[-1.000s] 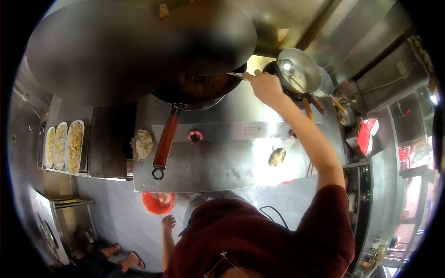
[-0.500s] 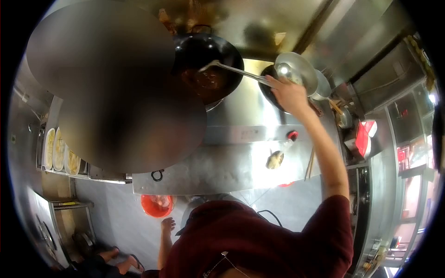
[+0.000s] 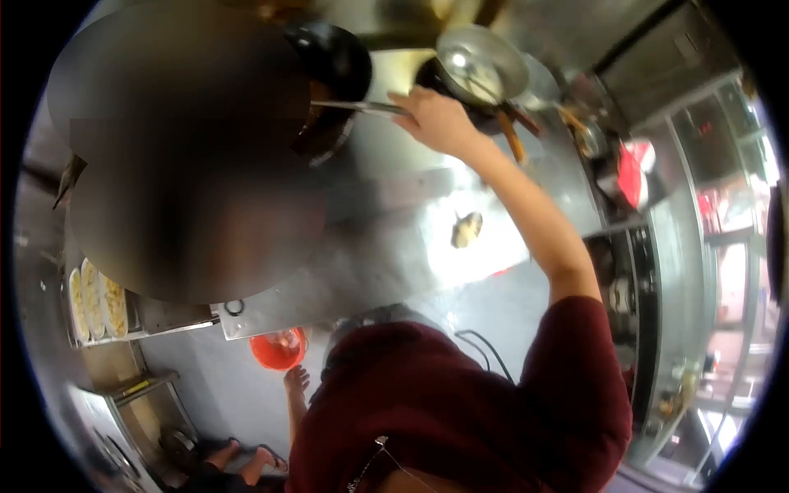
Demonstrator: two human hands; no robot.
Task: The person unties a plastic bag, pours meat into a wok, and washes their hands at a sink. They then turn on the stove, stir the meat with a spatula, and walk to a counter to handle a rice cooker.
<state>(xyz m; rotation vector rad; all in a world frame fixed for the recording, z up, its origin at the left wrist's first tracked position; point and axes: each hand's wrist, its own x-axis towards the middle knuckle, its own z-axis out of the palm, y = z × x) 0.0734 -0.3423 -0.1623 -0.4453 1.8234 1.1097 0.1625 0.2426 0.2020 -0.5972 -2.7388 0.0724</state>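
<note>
My right hand [image 3: 436, 119] is wrapped around the long metal handle of a wok spatula [image 3: 362, 106]. The handle runs left toward a black wok [image 3: 341, 59]; a blurred patch hides the spatula's head and much of the wok. Low by my left side hangs my left hand [image 3: 297, 379], empty, its fingers a little apart. It is just below a red bucket [image 3: 279, 359] on the floor, which has something pale inside. To the right of my right hand, a metal pan [image 3: 511, 62] rests over a dark pan, with wooden handles [image 3: 511, 138] pointing toward me.
The steel counter [image 3: 370, 279] has a small yellowish item [image 3: 468, 229] on it and a black ring [image 3: 235, 307] near its left corner. White trays of food [image 3: 113, 306] stand at left. A person's feet [image 3: 267, 460] show at lower left. A red-and-white packet [image 3: 634, 172] lies at right.
The view has swung, so the wok and counter sit farther up and left. My right hand has moved left with the spatula, whose head is now hidden. My left hand still hangs low.
</note>
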